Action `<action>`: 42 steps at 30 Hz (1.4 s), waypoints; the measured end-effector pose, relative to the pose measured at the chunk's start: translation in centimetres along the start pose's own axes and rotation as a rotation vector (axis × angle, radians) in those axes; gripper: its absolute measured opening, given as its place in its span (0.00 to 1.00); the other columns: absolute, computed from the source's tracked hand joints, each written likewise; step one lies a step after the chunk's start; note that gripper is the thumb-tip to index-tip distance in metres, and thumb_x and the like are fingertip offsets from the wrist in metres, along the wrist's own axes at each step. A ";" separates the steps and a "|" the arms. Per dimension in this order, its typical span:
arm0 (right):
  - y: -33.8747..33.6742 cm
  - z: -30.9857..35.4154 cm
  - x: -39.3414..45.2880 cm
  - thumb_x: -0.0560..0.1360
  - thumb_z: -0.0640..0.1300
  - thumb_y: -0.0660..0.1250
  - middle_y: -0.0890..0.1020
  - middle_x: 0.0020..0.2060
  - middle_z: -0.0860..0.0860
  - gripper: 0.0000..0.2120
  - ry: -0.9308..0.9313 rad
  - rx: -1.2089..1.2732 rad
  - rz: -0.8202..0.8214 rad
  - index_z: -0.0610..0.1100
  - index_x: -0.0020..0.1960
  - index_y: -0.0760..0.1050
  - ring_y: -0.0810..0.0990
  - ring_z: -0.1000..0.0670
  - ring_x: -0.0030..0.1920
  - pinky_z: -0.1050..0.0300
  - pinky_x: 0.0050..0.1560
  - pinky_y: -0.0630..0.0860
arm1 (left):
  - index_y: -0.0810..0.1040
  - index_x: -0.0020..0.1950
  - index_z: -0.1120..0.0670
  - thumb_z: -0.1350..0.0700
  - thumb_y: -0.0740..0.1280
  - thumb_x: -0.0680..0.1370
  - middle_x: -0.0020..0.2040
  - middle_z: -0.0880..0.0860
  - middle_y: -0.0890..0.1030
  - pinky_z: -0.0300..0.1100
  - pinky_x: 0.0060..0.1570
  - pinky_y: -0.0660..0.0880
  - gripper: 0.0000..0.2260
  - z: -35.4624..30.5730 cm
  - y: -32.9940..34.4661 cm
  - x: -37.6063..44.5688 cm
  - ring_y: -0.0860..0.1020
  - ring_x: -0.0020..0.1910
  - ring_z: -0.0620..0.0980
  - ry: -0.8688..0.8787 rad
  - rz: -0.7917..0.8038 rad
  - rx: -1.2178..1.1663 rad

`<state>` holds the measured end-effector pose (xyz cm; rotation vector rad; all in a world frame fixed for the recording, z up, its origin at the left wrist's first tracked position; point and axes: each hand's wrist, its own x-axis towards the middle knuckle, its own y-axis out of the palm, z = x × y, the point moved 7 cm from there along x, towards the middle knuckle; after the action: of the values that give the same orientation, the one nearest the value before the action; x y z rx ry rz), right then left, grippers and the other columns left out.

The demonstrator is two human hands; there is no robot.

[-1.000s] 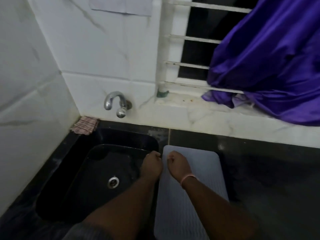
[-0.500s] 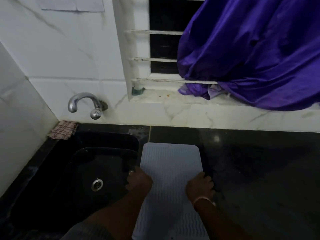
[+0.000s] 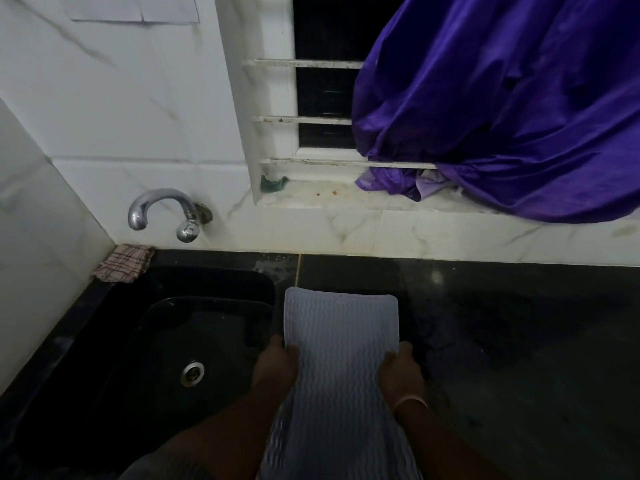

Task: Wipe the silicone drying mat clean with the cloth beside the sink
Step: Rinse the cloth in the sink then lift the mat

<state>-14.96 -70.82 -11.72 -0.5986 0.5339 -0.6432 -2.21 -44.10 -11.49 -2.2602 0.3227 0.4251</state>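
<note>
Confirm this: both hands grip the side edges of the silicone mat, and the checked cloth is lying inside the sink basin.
Not quite. In the head view the checked cloth lies on the counter at the sink's back left corner, not inside the basin. The left hand and right hand do grip the silicone mat's side edges.

Dim overall, with a cool bluish cast; the white marble wall tiles are the brightest surface, lit evenly without hard shadows; the window opening is black and gives no light; the black countertop and black sink sink into near-darkness, their detail mostly lost; a small pale glint sits on the countertop near the wall, and soft highlights lie on the chrome tap; the purple curtain shows a satin sheen along its folds; wide-angle distortion bends the wall lines toward the edges; the lower edge is soft and murky, the forearms there blurred.
</note>
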 end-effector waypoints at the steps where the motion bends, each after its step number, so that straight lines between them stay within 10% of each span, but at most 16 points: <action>1: -0.1 0.0 0.0 0.84 0.43 0.55 0.80 0.44 0.42 0.05 0.003 0.026 0.005 0.42 0.54 0.67 0.80 0.41 0.42 0.47 0.46 0.79 | 0.73 0.61 0.54 0.48 0.58 0.85 0.57 0.58 0.81 0.47 0.51 0.76 0.12 -0.3 -0.1 0.0 0.80 0.54 0.58 0.025 -0.007 0.009; 12: -3.3 3.0 0.0 0.85 0.45 0.57 0.82 0.52 0.53 0.13 -0.172 0.279 -0.095 0.48 0.63 0.77 0.81 0.52 0.51 0.55 0.52 0.76 | 0.77 0.64 0.46 0.45 0.56 0.86 0.55 0.46 0.80 0.47 0.56 0.75 0.14 -2.8 -1.0 -0.1 0.79 0.55 0.47 0.200 -0.034 -0.255; 42: -4.8 7.6 12.3 0.85 0.45 0.57 0.81 0.61 0.43 0.15 -0.195 0.201 -0.081 0.42 0.68 0.75 0.78 0.45 0.57 0.54 0.57 0.71 | 0.78 0.65 0.51 0.46 0.56 0.86 0.57 0.52 0.81 0.47 0.56 0.75 0.16 -8.5 0.7 10.0 0.79 0.54 0.51 0.124 -0.053 -0.242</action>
<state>-3.75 -79.76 -6.53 -0.4885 0.2603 -0.6976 8.32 -51.95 -10.65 -2.5321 0.2866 0.3102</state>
